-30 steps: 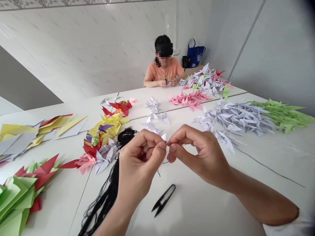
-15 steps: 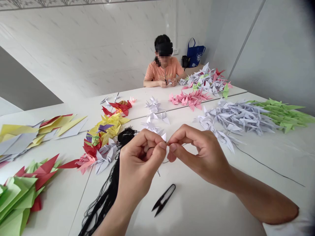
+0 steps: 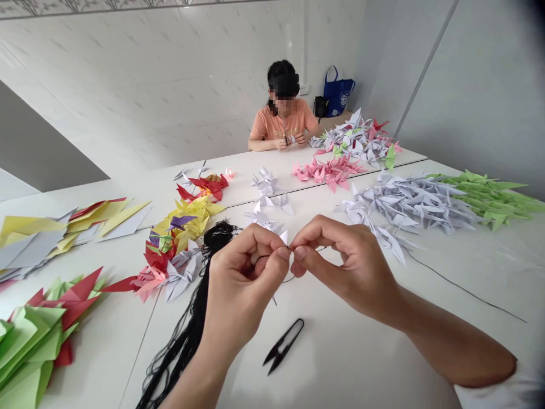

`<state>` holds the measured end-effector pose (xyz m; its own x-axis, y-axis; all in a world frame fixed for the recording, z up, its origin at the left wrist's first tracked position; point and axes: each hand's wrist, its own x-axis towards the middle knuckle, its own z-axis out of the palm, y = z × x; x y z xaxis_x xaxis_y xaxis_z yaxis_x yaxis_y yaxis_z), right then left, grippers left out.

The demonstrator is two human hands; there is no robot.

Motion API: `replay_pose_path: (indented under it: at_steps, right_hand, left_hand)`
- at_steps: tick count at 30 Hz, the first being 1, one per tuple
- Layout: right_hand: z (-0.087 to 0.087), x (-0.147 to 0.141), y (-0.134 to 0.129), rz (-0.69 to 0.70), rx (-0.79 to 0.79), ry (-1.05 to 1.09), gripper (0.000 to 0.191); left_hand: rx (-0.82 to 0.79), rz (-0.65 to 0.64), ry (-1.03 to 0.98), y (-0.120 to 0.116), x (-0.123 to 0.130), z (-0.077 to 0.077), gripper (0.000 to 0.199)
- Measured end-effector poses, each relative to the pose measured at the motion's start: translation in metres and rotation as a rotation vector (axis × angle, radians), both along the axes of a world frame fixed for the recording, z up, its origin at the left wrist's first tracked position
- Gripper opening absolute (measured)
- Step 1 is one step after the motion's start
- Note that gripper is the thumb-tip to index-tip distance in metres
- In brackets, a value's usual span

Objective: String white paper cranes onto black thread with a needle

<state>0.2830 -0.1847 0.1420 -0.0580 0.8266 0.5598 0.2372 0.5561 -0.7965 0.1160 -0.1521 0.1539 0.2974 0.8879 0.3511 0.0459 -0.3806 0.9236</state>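
My left hand [image 3: 244, 278] and my right hand [image 3: 351, 270] meet fingertip to fingertip above the white table, both pinching a thin black cord [image 3: 462, 284]. The cord makes a small loop under my fingers and trails off to the right across the tabletop. What lies right between the fingertips is too small to make out. Black thread snips [image 3: 283, 346] lie on the table below my hands. A bundle of black cords [image 3: 191, 329] runs beside and partly behind my left forearm.
Paper cranes lie in piles: white [image 3: 417, 201], green [image 3: 489, 196], pink [image 3: 327, 170] and yellow [image 3: 187, 216]. Folded green paper [image 3: 29, 346] sits front left. A person [image 3: 283, 122] across the white table [image 3: 340, 363] handles something small.
Both hands keep their pinch with only a very slight shift at the fingertips. Across the table, the person's hands have moved a little.
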Motion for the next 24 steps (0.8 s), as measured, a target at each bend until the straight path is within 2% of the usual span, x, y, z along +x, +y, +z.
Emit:
replay_pose_path:
  at_steps: [8, 24]
  right_hand:
    - [-0.0001, -0.0002, 0.0003, 0.002, 0.010, 0.005, 0.010]
    - [-0.0005, -0.0001, -0.0007, 0.002, 0.017, 0.014, 0.009]
  left_hand:
    - [-0.048, 0.006, -0.025, 0.0024, -0.0012, -0.0025, 0.018]
    - [-0.048, -0.005, -0.045, 0.0017, -0.0010, -0.0014, 0.018]
